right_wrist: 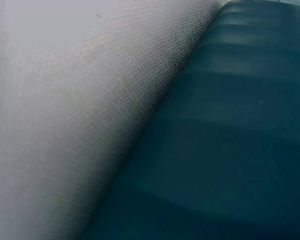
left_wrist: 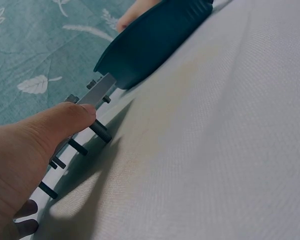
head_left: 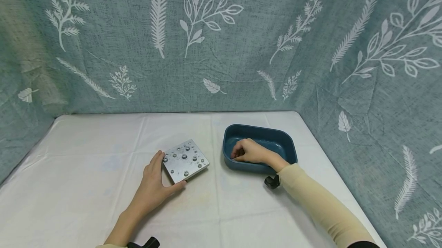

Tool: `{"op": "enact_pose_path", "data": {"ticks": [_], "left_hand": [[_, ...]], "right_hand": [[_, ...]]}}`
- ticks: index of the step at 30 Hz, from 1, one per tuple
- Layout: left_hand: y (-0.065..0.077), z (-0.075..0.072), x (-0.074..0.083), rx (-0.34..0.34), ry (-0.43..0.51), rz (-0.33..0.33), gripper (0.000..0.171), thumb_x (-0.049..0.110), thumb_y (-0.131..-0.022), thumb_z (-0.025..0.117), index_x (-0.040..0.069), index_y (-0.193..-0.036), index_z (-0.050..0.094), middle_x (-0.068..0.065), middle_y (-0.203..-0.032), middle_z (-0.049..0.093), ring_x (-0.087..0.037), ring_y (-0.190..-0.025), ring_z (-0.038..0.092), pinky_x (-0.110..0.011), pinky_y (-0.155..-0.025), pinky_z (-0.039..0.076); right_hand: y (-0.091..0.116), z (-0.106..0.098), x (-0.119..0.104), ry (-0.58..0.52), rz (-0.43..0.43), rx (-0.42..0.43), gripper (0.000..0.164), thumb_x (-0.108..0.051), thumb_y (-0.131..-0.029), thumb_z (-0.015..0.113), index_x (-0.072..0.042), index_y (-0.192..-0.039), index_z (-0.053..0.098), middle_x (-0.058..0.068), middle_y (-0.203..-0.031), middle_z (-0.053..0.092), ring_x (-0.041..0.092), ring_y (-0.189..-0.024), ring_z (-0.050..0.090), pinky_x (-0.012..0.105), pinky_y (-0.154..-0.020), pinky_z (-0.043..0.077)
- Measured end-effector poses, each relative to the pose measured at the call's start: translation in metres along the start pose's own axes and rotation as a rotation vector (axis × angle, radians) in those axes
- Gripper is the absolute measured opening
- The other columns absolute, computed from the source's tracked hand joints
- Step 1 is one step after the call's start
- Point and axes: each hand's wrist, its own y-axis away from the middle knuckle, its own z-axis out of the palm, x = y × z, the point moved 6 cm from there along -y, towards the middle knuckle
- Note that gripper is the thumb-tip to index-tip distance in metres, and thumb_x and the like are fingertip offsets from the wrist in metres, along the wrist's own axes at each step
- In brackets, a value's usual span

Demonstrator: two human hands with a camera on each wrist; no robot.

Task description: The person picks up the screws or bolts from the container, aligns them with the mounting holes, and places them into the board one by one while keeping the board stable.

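In the head view my left hand (head_left: 154,186) holds a square silver metal plate (head_left: 177,166) by its edges, thumb at the near corner and fingers at the left corner. Several bolts and holes dot the plate's top. From the left wrist, my thumb presses the plate's edge (left_wrist: 96,93), and threaded bolt ends (left_wrist: 101,132) stick out below it over the cloth. My right hand (head_left: 253,151) reaches into a dark blue bin (head_left: 260,168), its fingers bent near the bottom at the left end. Whatever its fingertips touch is too small to make out.
A white cloth (head_left: 93,156) with creases covers the table. Behind it and on the right hangs a green-grey leaf-patterned curtain (head_left: 241,75). The bin's outer wall (right_wrist: 225,140) fills much of the right wrist view. The plate lies left of the bin, with cloth between them.
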Motion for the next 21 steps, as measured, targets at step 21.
{"op": "enact_pose_path", "data": {"ticks": [21], "left_hand": [[-0.001, -0.001, 0.002, 0.009, -0.001, 0.009, 0.114, 0.048, -0.073, 0.085, -0.008, -0.15, 0.021, -0.027, -0.156, 0.017, -0.049, -0.134, 0.024, -0.063, -0.106, 0.028]], "right_hand": [[0.005, -0.044, -0.002, -0.338, 0.172, 0.494, 0.013, -0.006, -0.094, 0.068, 0.002, -0.103, 0.073, 0.009, -0.09, 0.071, 0.025, -0.079, 0.067, 0.042, -0.071, 0.056]]}}
